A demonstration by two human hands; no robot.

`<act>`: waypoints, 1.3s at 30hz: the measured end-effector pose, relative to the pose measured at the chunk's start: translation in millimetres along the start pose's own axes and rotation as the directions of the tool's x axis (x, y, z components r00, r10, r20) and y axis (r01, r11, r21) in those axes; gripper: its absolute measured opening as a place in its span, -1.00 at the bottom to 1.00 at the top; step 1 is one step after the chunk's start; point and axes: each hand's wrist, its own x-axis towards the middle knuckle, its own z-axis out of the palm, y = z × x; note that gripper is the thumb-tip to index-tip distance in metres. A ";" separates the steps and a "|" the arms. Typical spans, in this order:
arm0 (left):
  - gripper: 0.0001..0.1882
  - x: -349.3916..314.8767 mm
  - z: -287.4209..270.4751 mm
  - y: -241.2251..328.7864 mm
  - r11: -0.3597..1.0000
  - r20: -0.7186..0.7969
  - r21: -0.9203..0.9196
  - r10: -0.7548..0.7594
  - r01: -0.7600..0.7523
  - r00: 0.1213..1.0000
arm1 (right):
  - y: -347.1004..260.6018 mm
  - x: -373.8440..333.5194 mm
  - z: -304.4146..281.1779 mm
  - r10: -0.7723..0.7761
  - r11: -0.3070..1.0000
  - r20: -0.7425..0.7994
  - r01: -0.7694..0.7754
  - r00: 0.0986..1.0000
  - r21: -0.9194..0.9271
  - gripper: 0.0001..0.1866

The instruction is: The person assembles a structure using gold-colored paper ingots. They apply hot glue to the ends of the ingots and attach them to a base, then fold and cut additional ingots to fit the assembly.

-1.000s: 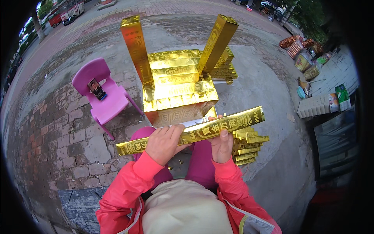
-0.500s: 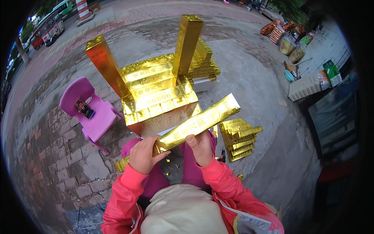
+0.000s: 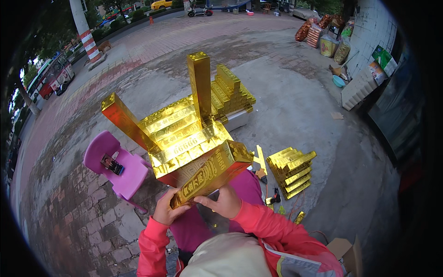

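I hold a long gold foil box [image 3: 210, 173] in both hands above my lap, its far end pointing away and to the right. My left hand [image 3: 167, 207] grips the near end, fingers hidden beneath. My right hand [image 3: 220, 202] clasps the underside, its thumb against the lower edge. Just beyond stands a stepped gold foil structure [image 3: 177, 134], partly covered by the held box. Two tall gold columns rise from it, a left one [image 3: 127, 122] that leans outward and a more upright right one [image 3: 200, 87].
A pink plastic chair [image 3: 127, 173] with a small dark packet [image 3: 112, 164] stands at the left. Behind the structure is another gold stack [image 3: 234, 94]. To the right lie stacked gold bars [image 3: 291, 171] and a black-handled tool [image 3: 275, 195]. An open cardboard box [image 3: 344, 251] sits lower right.
The held box has turned, its far end now pointing more away from me and a printed side facing up. My right hand has shifted lower and left. The whole view has tilted upward.
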 end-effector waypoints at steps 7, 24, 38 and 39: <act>-0.38 4.1 1.7 48.3 0.827 -0.108 0.547 0.220 -0.127 0.970 | 2.2 13.5 -18.7 0.213 0.857 -0.036 -0.169 0.976 0.487 -0.32; -0.42 -5.7 77.0 47.9 0.850 0.192 0.507 0.050 -0.143 0.980 | 18.2 16.1 -56.5 0.548 -0.004 0.234 -0.278 0.803 0.961 -0.33; -0.19 -19.0 172.4 5.1 0.997 0.336 0.067 0.016 -0.040 0.942 | 19.5 -1.6 -52.4 0.599 -0.056 0.184 -0.188 0.780 0.981 -0.32; -0.20 -15.0 162.1 12.5 0.997 0.174 0.057 0.048 -0.059 0.984 | 18.1 -5.0 -51.0 0.673 -0.038 0.155 -0.176 0.723 0.984 -0.36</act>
